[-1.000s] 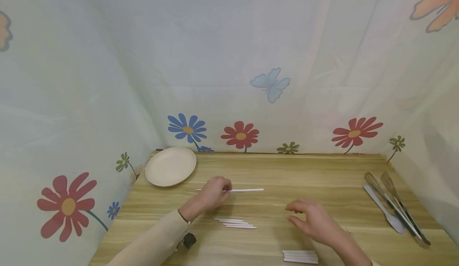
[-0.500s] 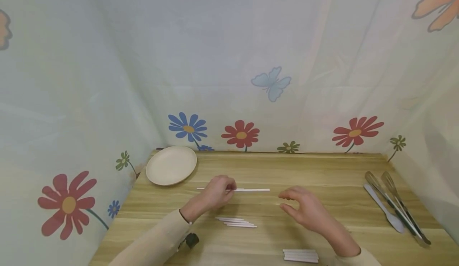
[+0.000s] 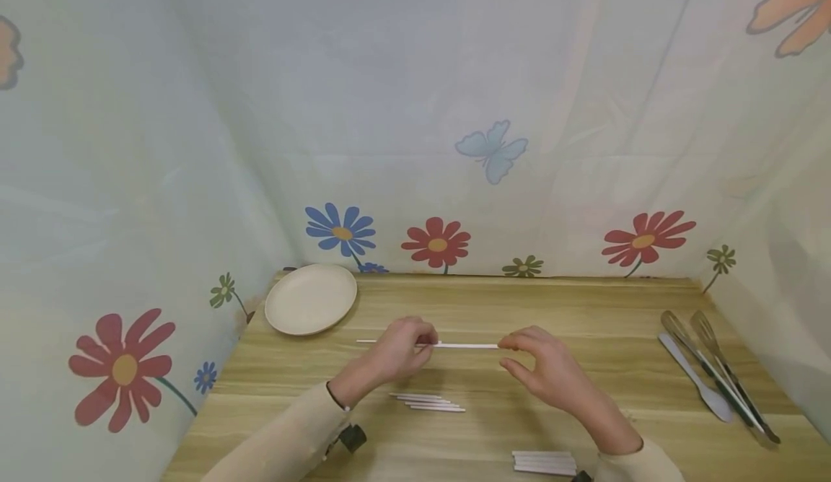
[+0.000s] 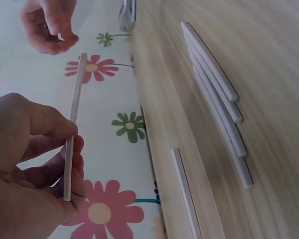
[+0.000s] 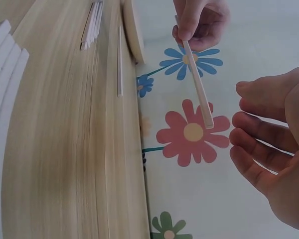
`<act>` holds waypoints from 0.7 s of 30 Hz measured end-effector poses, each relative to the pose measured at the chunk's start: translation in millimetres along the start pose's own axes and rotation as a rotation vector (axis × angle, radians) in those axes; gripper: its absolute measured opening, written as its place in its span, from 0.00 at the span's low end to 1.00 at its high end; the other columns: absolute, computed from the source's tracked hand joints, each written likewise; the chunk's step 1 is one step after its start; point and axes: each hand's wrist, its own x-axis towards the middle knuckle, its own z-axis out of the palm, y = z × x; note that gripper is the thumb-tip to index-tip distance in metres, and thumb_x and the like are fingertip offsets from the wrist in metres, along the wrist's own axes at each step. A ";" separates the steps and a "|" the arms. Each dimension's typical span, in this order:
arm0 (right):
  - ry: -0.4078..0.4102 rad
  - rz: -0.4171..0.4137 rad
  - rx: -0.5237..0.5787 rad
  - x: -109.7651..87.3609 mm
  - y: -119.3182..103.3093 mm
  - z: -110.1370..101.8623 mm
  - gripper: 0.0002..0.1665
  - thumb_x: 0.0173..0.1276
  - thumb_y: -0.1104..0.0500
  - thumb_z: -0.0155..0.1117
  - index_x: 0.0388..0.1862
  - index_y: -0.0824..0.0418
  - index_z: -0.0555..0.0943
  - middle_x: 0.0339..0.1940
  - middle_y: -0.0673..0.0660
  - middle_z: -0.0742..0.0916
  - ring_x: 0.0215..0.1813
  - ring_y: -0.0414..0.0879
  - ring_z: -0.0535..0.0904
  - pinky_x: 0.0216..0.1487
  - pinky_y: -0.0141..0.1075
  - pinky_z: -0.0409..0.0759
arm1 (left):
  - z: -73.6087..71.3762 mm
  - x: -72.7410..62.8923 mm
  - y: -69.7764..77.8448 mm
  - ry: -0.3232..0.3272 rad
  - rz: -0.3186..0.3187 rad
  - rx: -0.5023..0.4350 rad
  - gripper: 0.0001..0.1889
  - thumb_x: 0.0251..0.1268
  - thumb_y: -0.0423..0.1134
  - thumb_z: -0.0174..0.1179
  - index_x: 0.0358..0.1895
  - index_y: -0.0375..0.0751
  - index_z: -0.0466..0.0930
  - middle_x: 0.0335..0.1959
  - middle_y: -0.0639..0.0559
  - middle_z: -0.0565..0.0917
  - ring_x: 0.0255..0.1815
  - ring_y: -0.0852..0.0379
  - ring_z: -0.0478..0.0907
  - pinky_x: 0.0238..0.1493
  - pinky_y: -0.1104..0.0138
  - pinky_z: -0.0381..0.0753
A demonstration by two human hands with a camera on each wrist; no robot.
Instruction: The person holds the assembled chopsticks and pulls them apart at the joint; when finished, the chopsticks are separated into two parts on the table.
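Thumb and fingers of my left hand (image 3: 397, 352) pinch a thin white stick (image 3: 467, 346), held level above the table; the left wrist view shows the grip near one end. At the stick's other end is my right hand (image 3: 552, 370), fingers apart and gently bent. In the right wrist view its fingertips stand a little apart from the stick's tip. Another white stick (image 4: 185, 191) lies on the table behind my left hand, partly hidden in the head view. Several more sticks (image 3: 431, 402) lie side by side, staggered, in front of that hand.
Near the front edge lies another group of white sticks (image 3: 544, 462). A round cream plate (image 3: 311, 300) occupies the back left. At the right are a pale spoon-like utensil (image 3: 695, 379) and a metal tong-like utensil (image 3: 720, 366). A flowered curtain (image 3: 389, 179) encloses the table's back and sides.
My left hand has shifted right with the stick, uncovering more of the stick lying behind. My right hand has moved left and away from me, up to the held stick's end.
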 end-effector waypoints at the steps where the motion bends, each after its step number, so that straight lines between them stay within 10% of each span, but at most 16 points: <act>1: 0.000 0.001 0.000 0.6 0.0 0.2 0.15 0.52 0.61 0.77 0.40 0.57 0.86 0.39 0.47 0.87 0.40 0.40 0.81 0.40 0.36 0.82 | -0.7 -0.1 1.4 -0.001 -0.004 0.000 0.03 0.57 0.32 0.62 0.33 0.42 0.85 0.30 0.55 0.81 0.34 0.62 0.78 0.38 0.73 0.79; 21: -0.004 -0.007 -0.011 10.4 -5.2 2.1 0.14 0.52 0.58 0.78 0.39 0.54 0.86 0.39 0.48 0.87 0.43 0.41 0.82 0.42 0.39 0.82 | -11.2 -4.2 23.1 -0.002 0.030 -0.013 0.02 0.60 0.34 0.64 0.35 0.44 0.85 0.32 0.55 0.82 0.36 0.62 0.79 0.40 0.73 0.80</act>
